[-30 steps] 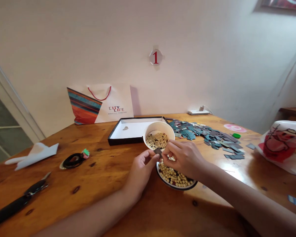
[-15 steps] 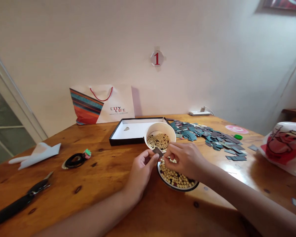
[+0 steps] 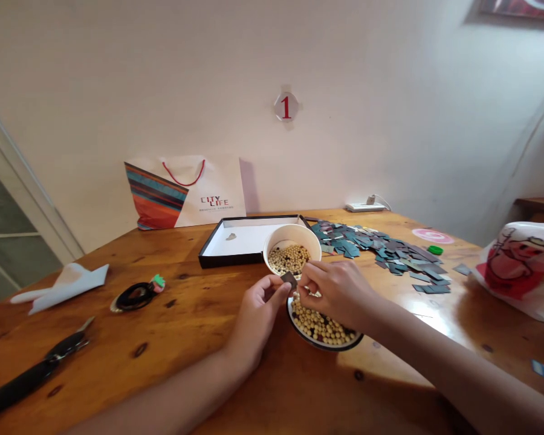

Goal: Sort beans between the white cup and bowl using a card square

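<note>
Between thumb and fingers, my left hand (image 3: 259, 311) pinches a small dark flat piece (image 3: 289, 280). Right beside it, my right hand (image 3: 333, 290) has its fingertips pinched together at the piece's edge; what they hold, if anything, is too small to make out. Below both hands sits a dark-rimmed bowl (image 3: 325, 347) of pale round beads with a few dark ones, partly covered by my right hand. Just behind the hands stands a white tub (image 3: 272, 240) with similar beads at its bottom.
Behind the tub lies a shallow black-edged box (image 3: 245, 235). A heap of dark flat pieces (image 3: 381, 244) spreads to the right, near a green cap (image 3: 435, 249) and plastic bag (image 3: 521, 272). At left are a folding knife (image 3: 36, 371), black cord (image 3: 136, 296), and white paper (image 3: 68, 287).
The whole view has shifted slightly. Both hands keep nearly the same pose, with my right fingertips still close against the dark piece.
</note>
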Motion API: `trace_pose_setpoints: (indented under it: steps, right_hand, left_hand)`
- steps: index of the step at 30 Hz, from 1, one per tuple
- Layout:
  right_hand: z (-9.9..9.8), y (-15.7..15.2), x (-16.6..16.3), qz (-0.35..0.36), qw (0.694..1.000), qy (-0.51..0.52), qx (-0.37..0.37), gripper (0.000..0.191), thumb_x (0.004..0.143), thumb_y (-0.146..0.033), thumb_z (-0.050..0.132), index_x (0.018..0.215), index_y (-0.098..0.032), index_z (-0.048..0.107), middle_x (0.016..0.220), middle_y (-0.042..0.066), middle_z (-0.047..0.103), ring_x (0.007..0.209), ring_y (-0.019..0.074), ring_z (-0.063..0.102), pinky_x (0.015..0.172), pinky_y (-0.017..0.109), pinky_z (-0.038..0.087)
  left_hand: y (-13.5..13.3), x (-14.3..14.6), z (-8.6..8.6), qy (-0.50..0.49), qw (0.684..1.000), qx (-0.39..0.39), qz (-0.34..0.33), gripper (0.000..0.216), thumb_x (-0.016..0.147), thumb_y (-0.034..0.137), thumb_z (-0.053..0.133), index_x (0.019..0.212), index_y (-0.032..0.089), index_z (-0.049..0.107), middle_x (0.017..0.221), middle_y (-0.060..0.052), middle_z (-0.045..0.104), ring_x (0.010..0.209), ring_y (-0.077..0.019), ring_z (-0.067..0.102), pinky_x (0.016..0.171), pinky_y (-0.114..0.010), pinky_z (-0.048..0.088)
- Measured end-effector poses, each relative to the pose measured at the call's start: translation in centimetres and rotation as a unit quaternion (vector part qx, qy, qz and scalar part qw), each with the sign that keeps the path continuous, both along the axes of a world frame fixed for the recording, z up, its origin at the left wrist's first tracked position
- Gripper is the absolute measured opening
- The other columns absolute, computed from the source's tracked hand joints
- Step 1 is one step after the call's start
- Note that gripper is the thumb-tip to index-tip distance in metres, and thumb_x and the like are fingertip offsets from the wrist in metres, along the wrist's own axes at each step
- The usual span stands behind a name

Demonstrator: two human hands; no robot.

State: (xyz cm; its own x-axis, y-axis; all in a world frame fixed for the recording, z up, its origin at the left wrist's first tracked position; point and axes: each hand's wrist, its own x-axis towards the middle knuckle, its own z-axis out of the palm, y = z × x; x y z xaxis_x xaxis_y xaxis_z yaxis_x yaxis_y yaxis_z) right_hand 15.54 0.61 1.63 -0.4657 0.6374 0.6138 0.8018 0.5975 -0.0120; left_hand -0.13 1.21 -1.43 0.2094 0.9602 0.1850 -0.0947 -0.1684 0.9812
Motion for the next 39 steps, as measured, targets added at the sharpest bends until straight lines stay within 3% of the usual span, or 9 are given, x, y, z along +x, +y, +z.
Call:
trace_pose_setpoints:
  steps: [6,12,17,23,30,39]
  right_hand:
    - [0.3,0.1,0.4,0.008,0.996,0.09,0.016,0.006,0.071,-0.022,0.051,0.067,-0.018,0.052,0.057,-0.004,0.053,0.051,0.0071,0.046,0.051,0.02,0.027]
    - [-0.1,0.0,-0.5,0.002,0.999,0.017,0.038,0.01,0.076,-0.022,0.046,0.069,-0.018,0.051,0.062,-0.003,0.055,0.055,0.0081,0.048,0.051,0.021,0.024]
    - [0.1,-0.1,-0.3,-0.028,0.999,-0.005,-0.033,0.005,0.072,-0.022,0.05,0.068,-0.019,0.052,0.061,-0.003,0.057,0.05,0.0082,0.046,0.049,0.021,0.02]
    - [0.4,0.3,0.4,0.012,0.996,0.06,-0.064,0.001,0.07,-0.02,0.054,0.069,-0.02,0.053,0.058,-0.005,0.055,0.052,0.0075,0.046,0.051,0.019,0.023]
    - [0.1,0.2,-0.2,0.017,0.998,0.061,-0.022,0.003,0.073,-0.02,0.05,0.072,-0.019,0.053,0.061,-0.004,0.054,0.054,0.0071,0.045,0.051,0.019,0.023]
    - [0.7,0.2,0.5,0.023,0.997,0.004,-0.072,0.002,0.069,-0.019,0.051,0.068,-0.019,0.053,0.058,-0.005,0.052,0.05,0.0065,0.041,0.05,0.021,0.023]
  left_hand:
    - [0.1,-0.1,0.1,-0.005,1.0,0.008,0.01,0.018,0.07,0.033,0.057,0.067,0.016,0.054,0.066,0.001,0.057,0.067,-0.0126,0.051,0.064,-0.022,0.037]
    - [-0.2,0.0,0.3,-0.004,1.0,-0.008,0.013,0.019,0.069,0.033,0.06,0.067,0.015,0.054,0.063,0.002,0.054,0.06,-0.0105,0.047,0.06,-0.021,0.035]
    - [0.1,0.0,-0.2,-0.007,1.0,-0.018,0.014,0.018,0.069,0.033,0.059,0.07,0.016,0.052,0.065,0.001,0.055,0.059,-0.0099,0.046,0.056,-0.021,0.035]
    - [0.4,0.0,-0.2,-0.003,0.999,-0.015,0.038,0.019,0.067,0.032,0.06,0.067,0.016,0.051,0.062,0.002,0.052,0.058,-0.0099,0.045,0.053,-0.019,0.033]
    - [-0.1,0.1,0.2,0.016,1.0,0.005,0.027,0.018,0.07,0.033,0.059,0.068,0.016,0.053,0.064,0.003,0.053,0.061,-0.01,0.046,0.055,-0.019,0.033]
    - [0.2,0.1,-0.2,-0.013,0.999,0.017,0.036,0.018,0.067,0.032,0.06,0.067,0.016,0.052,0.066,0.001,0.057,0.066,-0.0126,0.051,0.063,-0.022,0.038]
